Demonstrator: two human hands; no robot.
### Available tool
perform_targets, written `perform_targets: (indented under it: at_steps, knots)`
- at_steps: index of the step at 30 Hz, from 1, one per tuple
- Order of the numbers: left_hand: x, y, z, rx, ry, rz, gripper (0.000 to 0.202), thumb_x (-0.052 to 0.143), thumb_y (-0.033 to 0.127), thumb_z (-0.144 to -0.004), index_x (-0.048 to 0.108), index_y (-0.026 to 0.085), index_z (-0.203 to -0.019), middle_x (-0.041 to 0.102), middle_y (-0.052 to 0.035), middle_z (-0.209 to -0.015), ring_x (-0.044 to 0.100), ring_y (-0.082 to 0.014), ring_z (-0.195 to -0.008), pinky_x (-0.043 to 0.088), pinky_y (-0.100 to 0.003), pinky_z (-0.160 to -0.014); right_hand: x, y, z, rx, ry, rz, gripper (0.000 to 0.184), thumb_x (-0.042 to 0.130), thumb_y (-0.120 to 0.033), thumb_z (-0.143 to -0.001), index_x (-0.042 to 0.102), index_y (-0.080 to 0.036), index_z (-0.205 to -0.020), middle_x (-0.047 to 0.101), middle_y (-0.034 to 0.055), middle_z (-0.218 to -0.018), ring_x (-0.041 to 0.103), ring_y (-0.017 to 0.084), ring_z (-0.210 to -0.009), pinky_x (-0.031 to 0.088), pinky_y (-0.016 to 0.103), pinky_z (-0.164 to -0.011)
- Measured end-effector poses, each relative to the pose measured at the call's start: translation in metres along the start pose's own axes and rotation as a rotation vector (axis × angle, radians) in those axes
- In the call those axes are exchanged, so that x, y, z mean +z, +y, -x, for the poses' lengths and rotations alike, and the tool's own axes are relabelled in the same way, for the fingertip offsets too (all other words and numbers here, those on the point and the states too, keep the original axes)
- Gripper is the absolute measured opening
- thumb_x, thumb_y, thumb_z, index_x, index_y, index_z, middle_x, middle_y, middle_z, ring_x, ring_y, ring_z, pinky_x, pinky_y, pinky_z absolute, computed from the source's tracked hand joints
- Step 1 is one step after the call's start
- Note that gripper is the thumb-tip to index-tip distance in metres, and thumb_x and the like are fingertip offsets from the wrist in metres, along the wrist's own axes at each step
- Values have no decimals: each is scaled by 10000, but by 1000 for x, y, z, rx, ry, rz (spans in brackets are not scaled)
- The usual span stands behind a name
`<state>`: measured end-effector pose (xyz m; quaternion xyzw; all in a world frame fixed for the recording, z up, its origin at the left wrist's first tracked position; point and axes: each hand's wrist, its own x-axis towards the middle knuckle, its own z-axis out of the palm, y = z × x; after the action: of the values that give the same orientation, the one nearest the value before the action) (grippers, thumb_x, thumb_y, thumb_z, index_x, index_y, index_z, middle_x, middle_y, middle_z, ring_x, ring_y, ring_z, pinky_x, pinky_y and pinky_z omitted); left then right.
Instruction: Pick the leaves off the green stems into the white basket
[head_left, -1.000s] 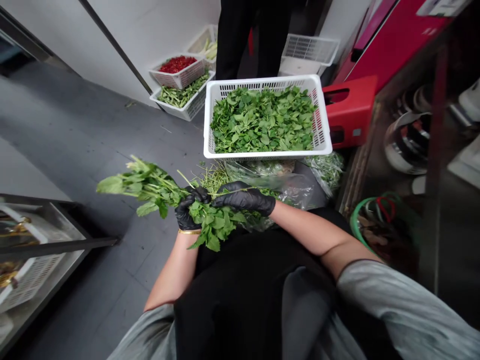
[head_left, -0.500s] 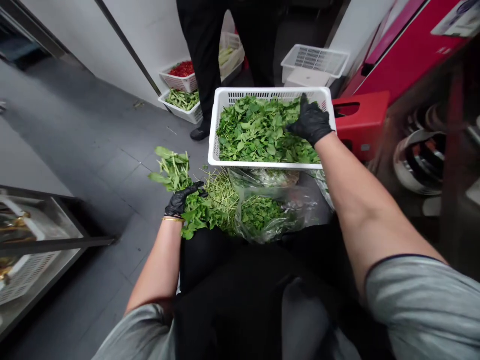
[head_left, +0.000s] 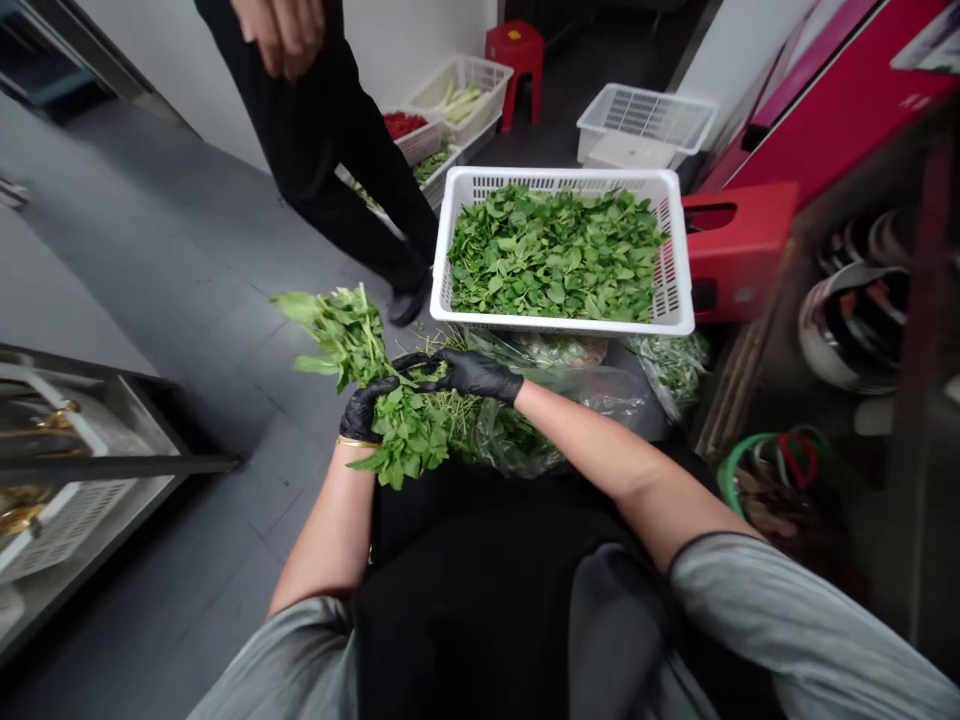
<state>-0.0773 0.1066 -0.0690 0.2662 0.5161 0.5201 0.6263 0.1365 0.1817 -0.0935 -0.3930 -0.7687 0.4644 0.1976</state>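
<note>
My left hand, in a black glove, is wrapped round a bunch of leafy greens; leaves stick out above it and hang below it. My right hand, gloved alike, reaches across to that bunch with its fingers closed on a small green sprig. Just beyond my hands stands a white slotted basket heaped with picked green leaves. Partly hidden under my right forearm are a clear plastic bag with greens and a pile of thin stems.
Another person's black-clad legs stand at the upper left. Behind them are white baskets of vegetables and a red stool. A red plastic stand adjoins the basket, with a green-rimmed bucket nearer me. A metal rack is at left.
My right hand has left the leaves in the basket and come over to the bunch in my left hand. The other person has stepped left, uncovering the red stool.
</note>
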Motion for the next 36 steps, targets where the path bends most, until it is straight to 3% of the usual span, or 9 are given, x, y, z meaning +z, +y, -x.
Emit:
perform_targets:
  at_steps: [3, 6, 9, 12, 15, 19, 27, 31, 36]
  knots:
    - [0, 7, 16, -133, -78, 13, 430, 852, 264, -620, 795, 144, -1028, 809, -121, -932, 775, -315, -835, 647, -447, -754, -16, 10, -7, 135, 52, 173, 180, 760, -98, -808, 748, -112, -987, 770, 138, -1054, 696, 238, -1015, 506, 333, -962]
    - [5, 7, 29, -191, -89, 2, 508, 900, 287, -599, 785, 99, -1057, 808, -149, -938, 781, -342, -857, 649, -466, -782, -14, -7, -1, 145, 143, 161, 247, 737, -214, -878, 737, -113, -1103, 757, 169, -1149, 700, 254, -1046, 526, 351, -961]
    - [16, 1, 36, -65, -60, -39, 503, 953, 226, -526, 783, 120, -987, 811, -127, -942, 748, -374, -1058, 619, -478, -926, 4, -41, 9, 64, 70, -178, 368, 732, -445, -894, 746, -173, -1140, 777, 87, -1068, 723, 213, -913, 575, 326, -837]
    - [26, -4, 43, 75, -87, -65, 569, 975, 134, -432, 776, 153, -965, 815, -99, -1006, 704, -361, -1174, 567, -464, -1041, 16, -70, 15, -4, 99, -541, 411, 796, -518, -799, 772, -185, -1038, 775, 26, -943, 702, 173, -832, 585, 302, -800]
    - [26, -4, 53, -18, -143, 32, 512, 977, 212, -474, 775, 157, -941, 816, -96, -919, 745, -377, -1074, 605, -503, -971, 13, -82, 24, 53, 209, -669, 424, 854, -503, -710, 777, -157, -943, 768, 36, -885, 647, 141, -682, 554, 264, -607]
    - [20, -3, 61, -123, -105, 130, 338, 923, 323, -590, 788, 159, -853, 796, -89, -781, 778, -366, -947, 636, -501, -892, 0, -79, 47, 59, 199, -700, 398, 849, -496, -708, 785, -133, -857, 720, 38, -688, 567, 112, -511, 469, 244, -484]
    - [19, -14, 45, 58, 106, -33, 366, 961, 288, -500, 800, 184, -812, 819, -89, -936, 756, -322, -1029, 599, -420, -960, -23, -56, 77, 34, 384, -689, 477, 771, -586, -747, 807, -112, -792, 587, -11, -476, 505, 89, -433, 404, 222, -462]
    - [23, -19, 45, 4, 57, -105, 392, 972, 295, -494, 790, 235, -836, 816, -33, -901, 760, -308, -1024, 612, -414, -935, -29, -46, 73, 91, 454, -712, 529, 777, -629, -709, 798, -104, -766, 602, 6, -477, 525, 100, -425, 430, 233, -458]
    - [35, -15, 50, -116, -106, -51, 347, 966, 341, -507, 770, 169, -735, 779, -84, -733, 777, -343, -881, 645, -428, -810, -38, -39, 74, 107, 523, -744, 509, 798, -613, -703, 793, -116, -816, 625, -1, -519, 546, 98, -450, 460, 230, -480]
